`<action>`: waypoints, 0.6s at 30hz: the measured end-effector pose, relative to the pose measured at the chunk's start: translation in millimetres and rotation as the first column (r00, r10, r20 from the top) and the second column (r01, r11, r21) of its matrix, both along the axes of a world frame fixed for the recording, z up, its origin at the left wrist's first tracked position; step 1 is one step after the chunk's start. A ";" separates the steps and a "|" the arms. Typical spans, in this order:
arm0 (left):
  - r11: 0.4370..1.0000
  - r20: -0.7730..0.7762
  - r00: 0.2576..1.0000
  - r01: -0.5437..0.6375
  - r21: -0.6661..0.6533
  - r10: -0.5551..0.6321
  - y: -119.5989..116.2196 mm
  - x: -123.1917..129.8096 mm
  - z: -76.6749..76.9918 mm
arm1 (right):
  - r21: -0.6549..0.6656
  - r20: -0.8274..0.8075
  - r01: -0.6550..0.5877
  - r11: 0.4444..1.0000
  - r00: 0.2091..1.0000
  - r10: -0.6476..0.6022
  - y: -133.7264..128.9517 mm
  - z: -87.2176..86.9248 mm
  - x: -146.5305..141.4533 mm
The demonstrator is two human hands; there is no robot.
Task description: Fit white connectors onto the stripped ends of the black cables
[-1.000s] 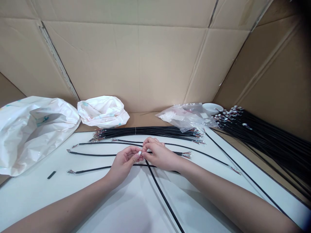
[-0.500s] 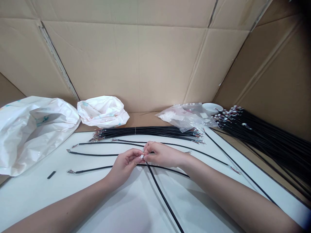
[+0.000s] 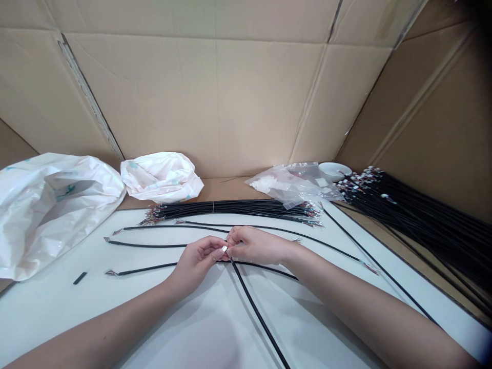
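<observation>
Narrow pinch at lower centre of the frame: the left hand (image 3: 198,259) with its fingertips (image 3: 219,252) closed on a small white connector (image 3: 225,249), the right hand (image 3: 255,246) curled in tight against it. Whether those right fingers grip the connector or the wire behind it, impossible to tell. Below the hands, a black cable (image 3: 257,312) running down toward the bottom edge of the frame.

Around the hands, on a white table (image 3: 57,323), loose black cables (image 3: 146,245) lying to the left and right, and just beyond them a tied bundle of black cables (image 3: 230,207) with fine wire ends splayed at both tips. Further left, a small black strip (image 3: 80,278). At upper left, two crumpled white plastic bags (image 3: 49,205) (image 3: 161,177). Right of centre, a clear zip bag (image 3: 292,184) beside a white dish (image 3: 334,170). At far right, a big heap of black cables (image 3: 418,220) with white connectors, all against cardboard walls (image 3: 215,102) — folded, creased.
</observation>
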State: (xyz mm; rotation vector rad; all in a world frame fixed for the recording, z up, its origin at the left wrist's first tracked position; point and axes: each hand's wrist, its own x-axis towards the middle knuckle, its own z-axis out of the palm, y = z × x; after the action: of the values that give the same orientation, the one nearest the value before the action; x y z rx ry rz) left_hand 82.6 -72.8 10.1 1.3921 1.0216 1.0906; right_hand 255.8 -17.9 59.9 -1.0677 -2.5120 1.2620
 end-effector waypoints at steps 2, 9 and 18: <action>1.000 -0.007 1.000 0.008 0.002 -0.008 -0.1 -0.6 -0.3 | -0.001 0.011 0.005 1.000 1.000 -0.005 -0.2 1.1 -0.3; 0.999 -0.074 0.997 0.029 0.040 -0.026 0.8 -1.8 -0.7 | -0.032 0.044 0.012 0.999 0.999 -0.010 0.2 1.8 0.4; 1.000 -0.046 0.999 0.016 0.010 -0.015 1.2 -0.3 2.6 | -0.088 0.027 0.045 0.995 0.999 -0.043 -2.4 1.3 -0.8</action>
State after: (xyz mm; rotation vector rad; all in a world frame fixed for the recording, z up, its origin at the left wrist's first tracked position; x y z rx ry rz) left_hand 82.3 -71.6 12.7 1.4367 1.0378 1.0581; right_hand 255.0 -20.2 61.3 -1.1583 -2.4575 1.3680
